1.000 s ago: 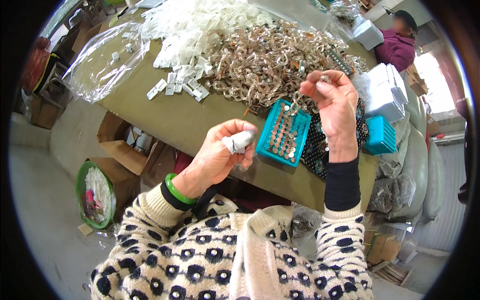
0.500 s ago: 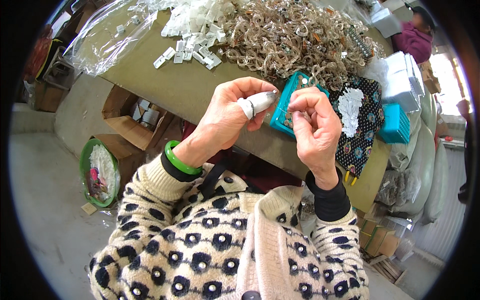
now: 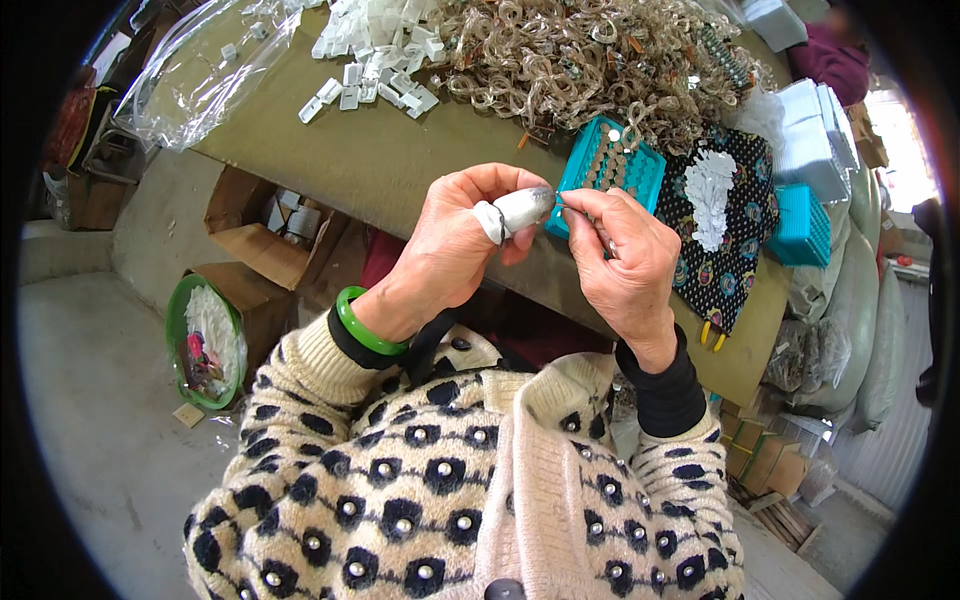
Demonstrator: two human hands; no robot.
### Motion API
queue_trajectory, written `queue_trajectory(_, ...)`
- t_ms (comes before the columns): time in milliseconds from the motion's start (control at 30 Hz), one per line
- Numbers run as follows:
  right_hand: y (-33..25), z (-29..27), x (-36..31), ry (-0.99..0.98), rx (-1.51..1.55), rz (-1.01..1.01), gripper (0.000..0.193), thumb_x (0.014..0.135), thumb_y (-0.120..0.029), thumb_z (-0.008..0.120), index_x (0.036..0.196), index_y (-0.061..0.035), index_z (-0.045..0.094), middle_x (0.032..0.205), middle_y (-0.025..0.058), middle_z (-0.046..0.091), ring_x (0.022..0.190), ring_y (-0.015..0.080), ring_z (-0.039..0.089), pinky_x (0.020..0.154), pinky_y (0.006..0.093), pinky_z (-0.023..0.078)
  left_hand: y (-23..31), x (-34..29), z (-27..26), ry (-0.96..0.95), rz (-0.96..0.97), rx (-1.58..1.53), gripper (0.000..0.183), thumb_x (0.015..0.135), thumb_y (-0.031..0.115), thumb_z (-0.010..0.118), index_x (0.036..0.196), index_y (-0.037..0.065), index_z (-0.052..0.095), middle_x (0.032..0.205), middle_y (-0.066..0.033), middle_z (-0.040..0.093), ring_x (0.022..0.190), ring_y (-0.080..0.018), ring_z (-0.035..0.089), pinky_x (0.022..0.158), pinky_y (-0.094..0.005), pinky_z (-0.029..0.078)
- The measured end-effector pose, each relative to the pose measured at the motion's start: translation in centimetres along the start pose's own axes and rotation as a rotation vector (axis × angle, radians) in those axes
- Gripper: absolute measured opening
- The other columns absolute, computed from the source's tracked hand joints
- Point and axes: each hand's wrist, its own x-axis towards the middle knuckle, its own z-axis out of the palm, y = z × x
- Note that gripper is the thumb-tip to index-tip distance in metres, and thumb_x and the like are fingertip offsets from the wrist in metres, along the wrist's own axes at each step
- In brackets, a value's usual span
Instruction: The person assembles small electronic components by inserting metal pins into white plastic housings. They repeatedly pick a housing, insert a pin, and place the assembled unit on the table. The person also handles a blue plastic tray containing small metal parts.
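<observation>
- Well, from my remote seat I see the left hand [image 3: 450, 235] with thumb and fingers drawn together, a white covering [image 3: 518, 212] with a darkened end over one digit; whether anything sits in that pinch, I cannot tell.
- The right hand [image 3: 630, 255] has its thumb and forefinger nearly together, tips right at the covering's dark end (touching or just beside it, I can't settle which), and anything between them is too small to make out.
- The teal tray [image 3: 650, 180] rests on the table [image 3: 300, 160] just beyond both hands, with rows of small round discs [image 3: 608, 160] in it; the heap of clear coils [image 3: 570, 65] lies behind.
- My worry: a fingertip pinch gives little hold, so anything small in it could slip; the covering might also shift if tugged, and a careless knuckle could nudge the tray and scatter its discs.
- Against half a second ago, the right fingertips have closed in on the covered tip, and more of the tray's rows show past the hand.
</observation>
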Motion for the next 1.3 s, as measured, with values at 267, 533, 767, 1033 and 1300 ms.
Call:
queue_trajectory(267, 0.0, -0.2, -0.3, -0.055, 0.071, 0.047, 0.018, 0.077, 0.007, 0.068, 0.092, -0.0043, 0.065, 0.075, 0.0094, 0.061, 0.059, 0.0258, 0.061, 0.053, 0.034, 0.048, 0.4, -0.4, 0.3, 0.025, -0.094, -0.029, 0.016, 0.091, 0.017, 0.071, 0.095, 0.003, 0.065, 0.075, -0.0025, 0.063, 0.058, -0.0081, 0.054, 0.048, -0.0212, 0.04)
queue_trajectory(533, -0.2, 0.5, -0.4, 0.01, 0.204, 0.142, 0.015, 0.074, 0.007, 0.068, 0.083, -0.0027, 0.06, 0.071, 0.0062, 0.057, 0.053, 0.017, 0.055, 0.048, 0.0296, 0.042, 0.5, -0.6, 0.4, 0.012, -0.085, 0.021, 0.018, 0.09, 0.019, 0.073, 0.093, 0.003, 0.064, 0.074, -0.0033, 0.063, 0.057, -0.0082, 0.053, 0.047, -0.0215, 0.039)
queue_trajectory(767, 0.0, 1.2, -0.8, 0.1, 0.332, 0.212, 0.012, 0.075, 0.005, 0.065, 0.075, -0.0027, 0.056, 0.062, 0.0026, 0.054, 0.049, 0.0089, 0.048, 0.046, 0.0251, 0.037, 0.1, -0.8, -0.1, -0.058, -0.117, -0.171, 0.025, 0.09, 0.024, 0.072, 0.099, 0.003, 0.064, 0.079, -0.0058, 0.064, 0.057, -0.0098, 0.055, 0.047, -0.0222, 0.039)
queue_trajectory(1033, -0.2, -0.4, -0.1, -0.053, 0.356, 0.241, 0.014, 0.075, 0.006, 0.066, 0.086, -0.0016, 0.062, 0.07, 0.0046, 0.057, 0.06, 0.0137, 0.055, 0.054, 0.0261, 0.044, 1.0, -0.8, -0.8, -0.106, -0.143, -0.189, 0.029, 0.089, 0.026, 0.073, 0.1, 0.001, 0.064, 0.079, -0.0074, 0.065, 0.057, -0.0111, 0.055, 0.046, -0.0227, 0.04)
queue_trajectory(1300, -1.1, -0.4, 0.0, -0.106, 0.274, 0.13, 0.025, 0.079, 0.005, 0.072, 0.103, -0.0014, 0.066, 0.084, 0.008, 0.062, 0.071, 0.0181, 0.063, 0.061, 0.0278, 0.051, 0.7, -1.0, -0.7, -0.11, -0.147, -0.202, 0.026, 0.09, 0.025, 0.072, 0.097, 0.001, 0.065, 0.077, -0.0072, 0.065, 0.056, -0.0112, 0.055, 0.046, -0.0236, 0.04)
